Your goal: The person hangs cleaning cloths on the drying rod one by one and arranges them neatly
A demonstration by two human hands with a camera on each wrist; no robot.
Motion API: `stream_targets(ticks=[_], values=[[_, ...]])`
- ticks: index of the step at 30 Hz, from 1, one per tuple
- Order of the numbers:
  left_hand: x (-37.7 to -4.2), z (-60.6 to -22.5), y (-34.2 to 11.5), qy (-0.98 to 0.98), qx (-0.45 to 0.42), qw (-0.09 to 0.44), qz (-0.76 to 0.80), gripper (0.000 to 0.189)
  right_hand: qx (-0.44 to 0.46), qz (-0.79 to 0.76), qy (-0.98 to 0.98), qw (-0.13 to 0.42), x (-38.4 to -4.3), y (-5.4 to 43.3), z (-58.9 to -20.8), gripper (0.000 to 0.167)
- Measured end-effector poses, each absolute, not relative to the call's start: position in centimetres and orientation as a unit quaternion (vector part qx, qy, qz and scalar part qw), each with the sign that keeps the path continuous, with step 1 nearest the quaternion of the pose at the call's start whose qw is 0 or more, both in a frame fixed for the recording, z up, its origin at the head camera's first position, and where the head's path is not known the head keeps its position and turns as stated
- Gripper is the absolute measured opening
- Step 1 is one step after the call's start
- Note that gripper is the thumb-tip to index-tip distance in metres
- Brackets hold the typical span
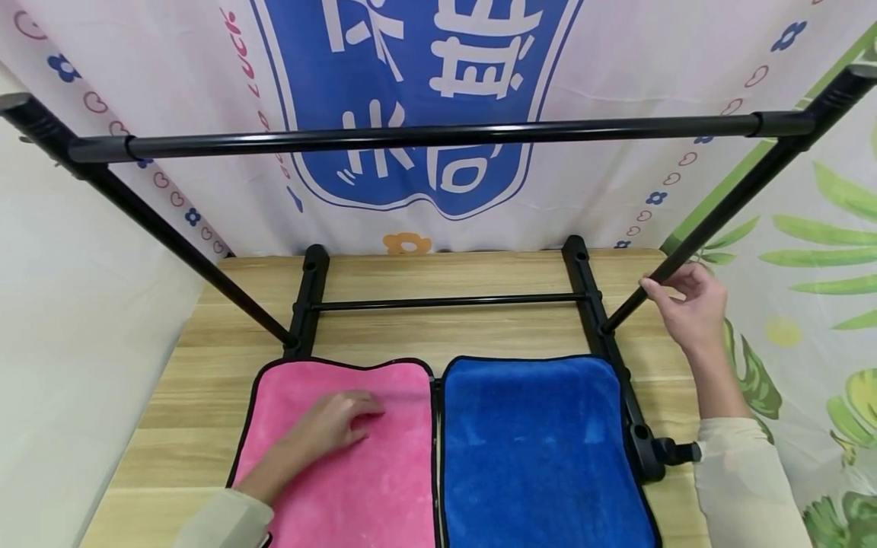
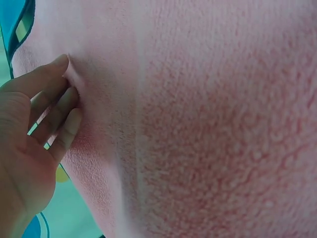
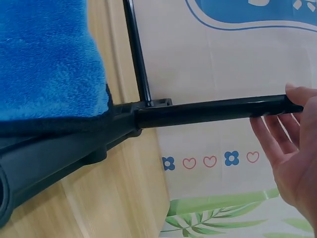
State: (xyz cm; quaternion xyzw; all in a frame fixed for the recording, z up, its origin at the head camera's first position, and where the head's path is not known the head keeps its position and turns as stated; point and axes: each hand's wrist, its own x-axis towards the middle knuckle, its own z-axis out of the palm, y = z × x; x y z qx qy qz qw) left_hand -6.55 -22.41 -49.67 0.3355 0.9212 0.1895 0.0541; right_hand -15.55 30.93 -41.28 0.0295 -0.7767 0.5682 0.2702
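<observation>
My left hand (image 1: 332,426) lies over a pink fleece cloth (image 1: 387,487) with dark edging, fingers bent and thumb apart from the index finger. In the left wrist view, the left hand's fingertips (image 2: 73,96) touch the cloth beside a small crease. My right hand (image 1: 692,304) holds the slanted right-hand black tube (image 1: 740,190) a little above its lower joint. Thumb and fingers lie on opposite sides of this tube in the right wrist view. A blue fleece cloth (image 1: 534,449) lies next to the pink one.
Both slanted tubes meet an upper black crossbar (image 1: 438,138). A thinner lower bar (image 1: 445,302) joins two black base rails (image 1: 314,281). The frame stands on a wooden tabletop (image 1: 164,434) against a printed curtain (image 1: 205,61). A black knob (image 1: 674,451) sticks out at right.
</observation>
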Motion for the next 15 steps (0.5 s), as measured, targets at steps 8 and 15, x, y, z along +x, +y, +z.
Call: stream_targets(ticks=[8,15], values=[[-6.53,-49.56,-22.86,0.925,0.33,0.05,0.183,0.036,0.027,0.573,-0.775,0.267,-15.4,31.04,-41.48,0.02],[-6.46,-49.75,-22.71,0.931,0.312,0.061,0.18,0.036,0.023,0.564,-0.785,0.254,-15.48,31.12,-41.51,0.019]])
